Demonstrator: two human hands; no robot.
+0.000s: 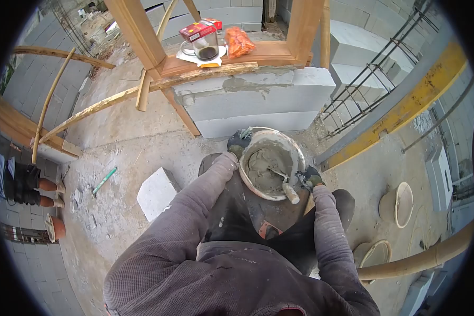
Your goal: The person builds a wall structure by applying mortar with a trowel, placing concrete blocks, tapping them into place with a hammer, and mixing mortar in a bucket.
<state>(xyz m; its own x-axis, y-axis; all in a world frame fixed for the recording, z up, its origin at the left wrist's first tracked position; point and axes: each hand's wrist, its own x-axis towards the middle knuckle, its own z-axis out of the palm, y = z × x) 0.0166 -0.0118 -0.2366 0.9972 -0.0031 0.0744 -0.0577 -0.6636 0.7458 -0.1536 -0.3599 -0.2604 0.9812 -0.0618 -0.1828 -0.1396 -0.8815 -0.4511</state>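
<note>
A round bucket (301, 152) of wet grey mortar (263, 166) stands between my knees, by the low block wall. My left hand (239, 141), in a dark glove, is closed on the rim at the far left side. On the right side, my gloved right hand (312, 178) grips the rim; its fingertips are smeared grey. A trowel (290, 193) rests in the bucket, blade in the mortar and wooden handle over the near right rim, just beside my right hand but apart from it.
Ahead is a block wall (253, 100) with a wooden frame (276, 51) holding a glass mug (207, 51) and an orange bag (239, 42). A cut block (157, 194) lies left. Buckets (396, 205) and a yellow beam (400, 113) stand right. Another person's legs (42, 184) show far left.
</note>
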